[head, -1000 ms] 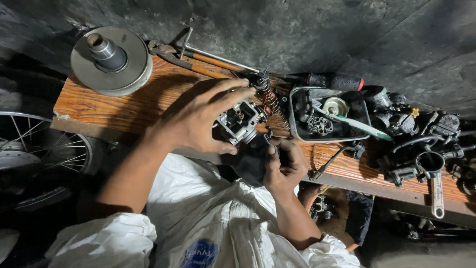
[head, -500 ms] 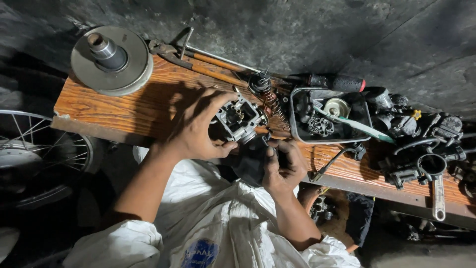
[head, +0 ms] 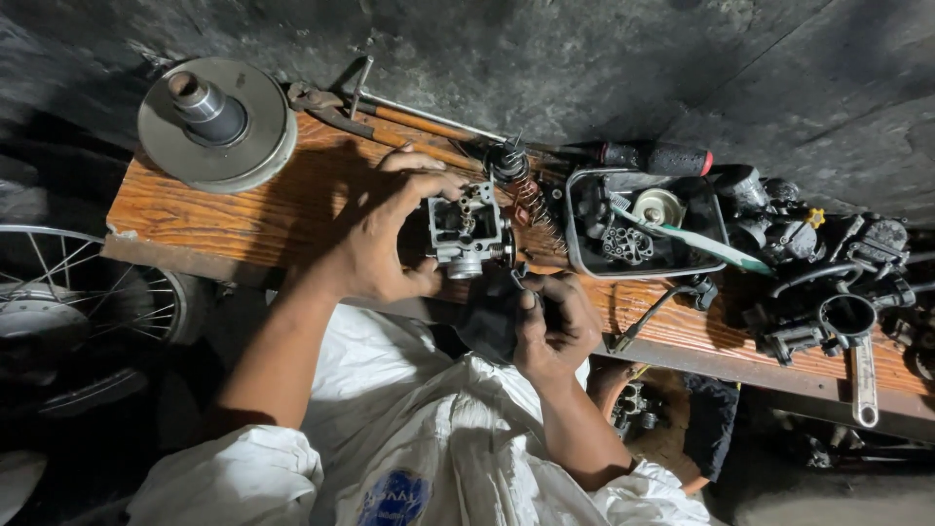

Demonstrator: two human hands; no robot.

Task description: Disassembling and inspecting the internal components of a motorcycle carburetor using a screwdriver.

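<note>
My left hand (head: 385,234) grips a small grey metal carburettor body (head: 466,232), holding it up over the wooden bench (head: 214,209) with its open side toward me. My right hand (head: 553,326) is closed around a dark cloth or black part (head: 492,314) just below and to the right of the carburettor. What the right fingers pinch at its top is too small to tell. White sleeves cover both arms.
A round metal pulley disc (head: 216,122) sits at the bench's left end. Pliers and a long rod (head: 390,112) lie along the back. A black tray (head: 638,229) holds small parts and a toothbrush. More engine parts (head: 828,282) crowd the right end. A spoked wheel (head: 68,302) stands at left.
My left hand has turned and lifted the carburettor body so its open side faces up. The right hand has stayed in place on the dark cloth.
</note>
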